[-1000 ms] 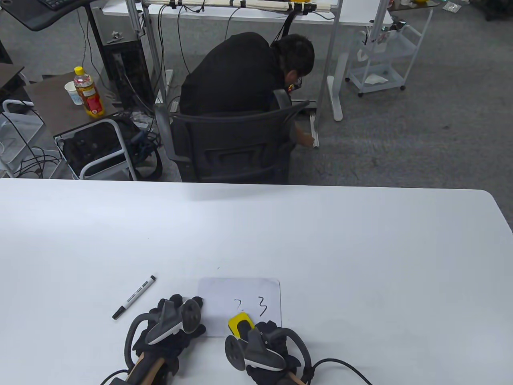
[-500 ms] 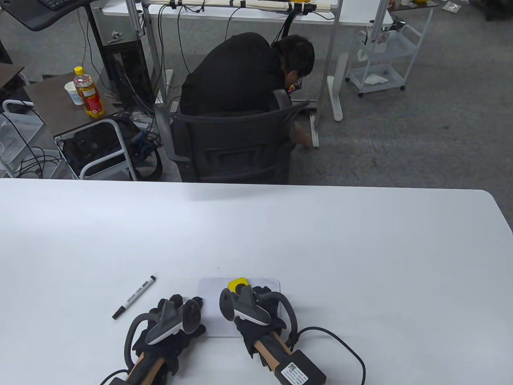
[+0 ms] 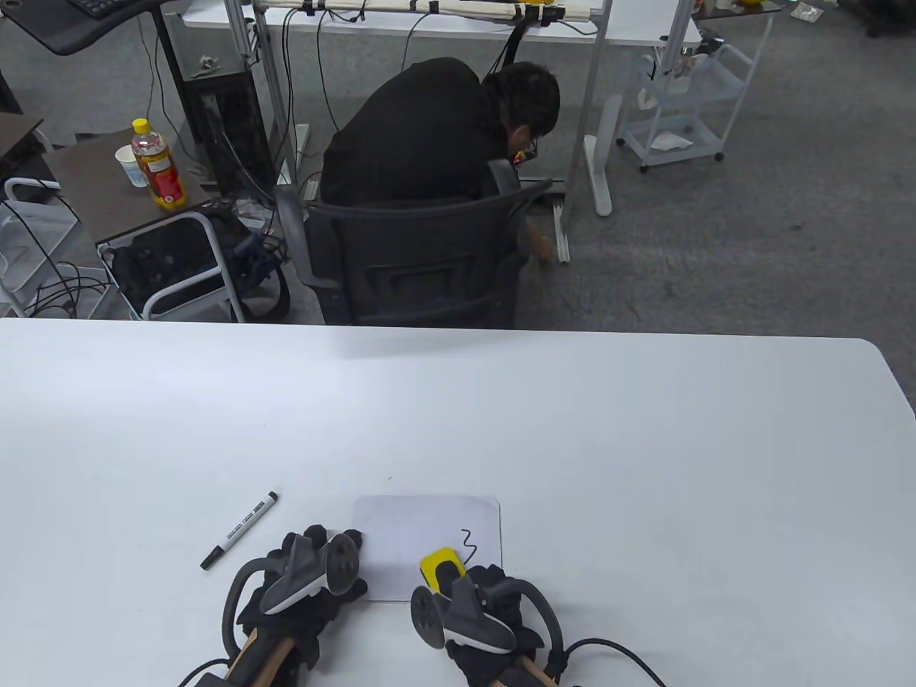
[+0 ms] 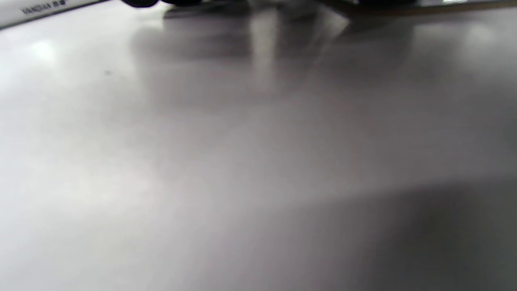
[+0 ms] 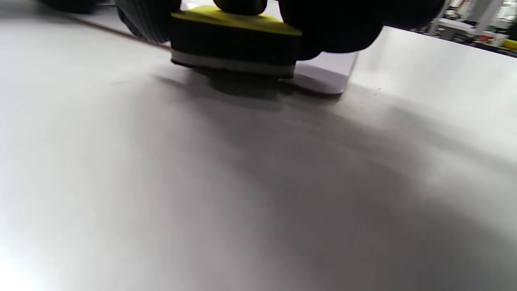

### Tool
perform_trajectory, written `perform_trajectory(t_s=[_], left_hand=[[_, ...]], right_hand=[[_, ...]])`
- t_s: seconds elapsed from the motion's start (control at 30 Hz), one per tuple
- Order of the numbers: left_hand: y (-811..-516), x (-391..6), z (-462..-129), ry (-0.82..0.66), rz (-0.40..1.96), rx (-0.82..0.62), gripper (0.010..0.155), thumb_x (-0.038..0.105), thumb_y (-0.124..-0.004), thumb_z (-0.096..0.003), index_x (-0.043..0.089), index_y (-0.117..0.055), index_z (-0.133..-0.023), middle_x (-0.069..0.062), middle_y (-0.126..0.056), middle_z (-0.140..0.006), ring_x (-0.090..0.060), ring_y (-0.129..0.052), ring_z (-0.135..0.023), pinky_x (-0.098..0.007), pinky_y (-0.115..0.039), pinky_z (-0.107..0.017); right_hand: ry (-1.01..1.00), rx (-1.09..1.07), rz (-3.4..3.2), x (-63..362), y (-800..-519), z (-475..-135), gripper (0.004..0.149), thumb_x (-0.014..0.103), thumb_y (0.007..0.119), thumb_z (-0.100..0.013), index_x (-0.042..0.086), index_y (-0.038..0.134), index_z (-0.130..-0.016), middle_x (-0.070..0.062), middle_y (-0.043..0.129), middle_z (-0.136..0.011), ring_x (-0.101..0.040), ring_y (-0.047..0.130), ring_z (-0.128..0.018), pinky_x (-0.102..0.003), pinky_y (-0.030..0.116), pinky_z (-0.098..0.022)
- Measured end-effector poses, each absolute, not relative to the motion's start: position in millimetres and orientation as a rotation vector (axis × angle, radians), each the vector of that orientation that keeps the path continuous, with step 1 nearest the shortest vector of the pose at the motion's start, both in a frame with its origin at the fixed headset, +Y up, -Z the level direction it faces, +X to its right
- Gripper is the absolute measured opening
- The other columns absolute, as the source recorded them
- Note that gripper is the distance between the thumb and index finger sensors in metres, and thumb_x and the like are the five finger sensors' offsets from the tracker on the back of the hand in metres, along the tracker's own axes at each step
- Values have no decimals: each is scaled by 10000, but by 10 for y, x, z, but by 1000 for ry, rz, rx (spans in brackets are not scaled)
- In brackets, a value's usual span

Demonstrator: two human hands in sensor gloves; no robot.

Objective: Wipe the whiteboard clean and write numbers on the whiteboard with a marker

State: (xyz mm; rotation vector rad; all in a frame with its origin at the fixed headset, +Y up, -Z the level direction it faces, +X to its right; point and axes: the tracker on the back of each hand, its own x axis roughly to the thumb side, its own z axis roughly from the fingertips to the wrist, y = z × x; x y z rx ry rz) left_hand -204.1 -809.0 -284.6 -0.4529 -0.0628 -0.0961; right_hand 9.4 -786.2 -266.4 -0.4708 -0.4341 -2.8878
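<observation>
A small whiteboard (image 3: 408, 522) lies flat near the table's front edge, with one black squiggle (image 3: 469, 545) left on its right side. My right hand (image 3: 472, 594) grips a yellow eraser (image 3: 439, 564) and presses it on the board's near right part, just left of the squiggle. In the right wrist view the eraser (image 5: 234, 36) sits under my gloved fingers (image 5: 335, 28), its pad on the board. My left hand (image 3: 315, 572) rests on the board's near left corner, holding it down. A black-capped marker (image 3: 238, 530) lies on the table to the left of the board.
The white table (image 3: 644, 444) stretches wide beyond the board. Behind its far edge a person in black (image 3: 429, 136) bends over in an office chair (image 3: 408, 265). A bottle (image 3: 159, 167) and a cup stand on a side stand at the far left.
My right hand swept the eraser up to the board's far edge and back down to the near right. The "2" is wiped away and only part of the "3" remains.
</observation>
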Motion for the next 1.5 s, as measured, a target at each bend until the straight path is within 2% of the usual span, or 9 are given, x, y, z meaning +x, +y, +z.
perform_trajectory(t_s=[0.2,0.37,0.6,0.73,1.0,1.1,1.33,1.4,1.5], left_hand=[[-8095,-2037,-2841,-66,-112,-449,707,681,-508,-547,455,-302,-1184,-65,-278,-1233,-367,-403,-1106,-549,-493,-850],[-8095,-2035,-2842,-63,-119,-453,702,683,-499,-548,458,-296,-1182,-59,-273,-1233,-364,-399,-1108,-544,-492,-854],[-8091,-2030,-2844,-64,-125,-463,702,680,-495,-550,457,-287,-1181,-55,-266,-1234,-366,-394,-1108,-538,-485,-860],[-8089,-2025,-2845,-63,-127,-473,704,677,-495,-550,454,-277,-1181,-60,-258,-1234,-375,-387,-1109,-540,-474,-866],[-8090,-2023,-2846,-64,-127,-473,703,677,-489,-551,454,-270,-1181,-59,-252,-1232,-374,-383,-1108,-534,-473,-869],[-8092,-2022,-2843,-63,-128,-470,702,677,-486,-551,453,-272,-1181,-60,-254,-1232,-373,-384,-1108,-533,-477,-867],[-8089,-2023,-2845,-64,-125,-472,701,674,-488,-551,456,-267,-1180,-59,-251,-1231,-371,-383,-1108,-533,-476,-867],[-8086,-2025,-2849,-63,-123,-478,701,675,-493,-550,458,-269,-1178,-58,-251,-1231,-370,-381,-1109,-535,-475,-867],[-8071,-2009,-2864,-57,-132,-502,702,669,-501,-553,457,-261,-1178,-56,-248,-1233,-371,-371,-1115,-542,-464,-869]], right_hand=[[-491,-299,-2976,237,-7858,-3224,643,462,678,-619,123,449,-1117,-380,659,-934,-444,713,-733,-563,643,-532],[-484,-342,-2971,359,-7860,-2954,648,461,669,-623,107,446,-1119,-384,652,-932,-446,707,-734,-565,641,-531],[-479,-447,-2911,469,-7826,-2257,656,460,651,-635,68,455,-1124,-389,671,-921,-449,724,-718,-569,650,-519],[-489,-398,-2921,436,-7821,-2431,653,461,658,-635,78,456,-1124,-385,670,-924,-449,724,-719,-567,651,-521],[-478,-202,-2996,302,-7877,-3181,641,465,671,-625,108,462,-1114,-379,676,-918,-440,724,-720,-560,652,-522],[-470,-239,-2967,268,-7885,-3077,645,467,660,-630,97,454,-1117,-382,675,-916,-440,723,-719,-559,654,-520],[-466,-459,-2916,322,-7877,-2347,670,469,658,-631,76,434,-1125,-388,664,-923,-444,722,-720,-562,654,-519],[-471,-457,-2911,351,-7864,-2340,669,471,664,-629,87,437,-1127,-386,663,-927,-443,723,-723,-562,654,-522],[-490,-364,-2939,360,-7860,-2596,661,473,668,-630,105,438,-1129,-381,655,-935,-443,715,-730,-560,650,-527]])
